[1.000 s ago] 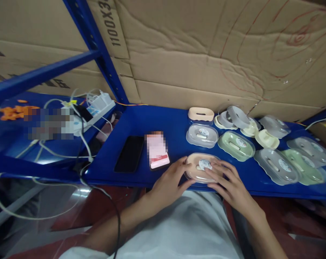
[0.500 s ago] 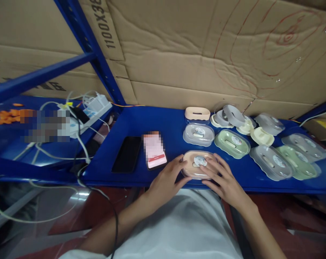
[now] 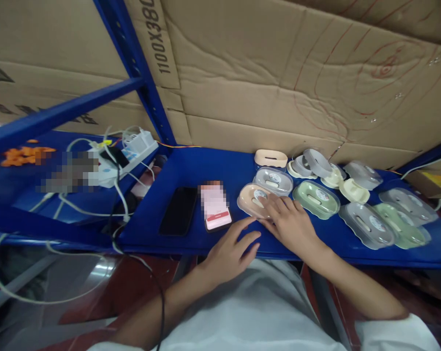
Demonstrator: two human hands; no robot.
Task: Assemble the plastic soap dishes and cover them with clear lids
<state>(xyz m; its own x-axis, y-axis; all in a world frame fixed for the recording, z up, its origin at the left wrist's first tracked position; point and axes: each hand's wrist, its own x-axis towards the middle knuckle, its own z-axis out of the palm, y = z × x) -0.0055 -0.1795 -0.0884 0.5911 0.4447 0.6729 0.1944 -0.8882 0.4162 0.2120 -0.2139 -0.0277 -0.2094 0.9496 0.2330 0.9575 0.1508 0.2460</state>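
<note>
A peach soap box with a clear lid (image 3: 250, 199) lies on the blue shelf (image 3: 191, 168), just left of a clear-lidded box (image 3: 273, 180). My right hand (image 3: 289, 222) rests flat with its fingers stretched out, the fingertips touching the peach box's near right edge. My left hand (image 3: 230, 251) lies open on the shelf's front edge, a little below the box and apart from it, close to a phone with a lit screen (image 3: 215, 210).
A dark phone (image 3: 178, 210) lies left of the lit one. Several more lidded soap boxes, green (image 3: 316, 198) and clear (image 3: 366, 225), fill the shelf's right part. A power strip with cables (image 3: 127, 151) sits at the left. Cardboard (image 3: 264, 78) backs the shelf.
The peach box has slid away from the front edge, up and to the left, beside the clear box. My right hand followed it; my left hand let go and stays near the edge.
</note>
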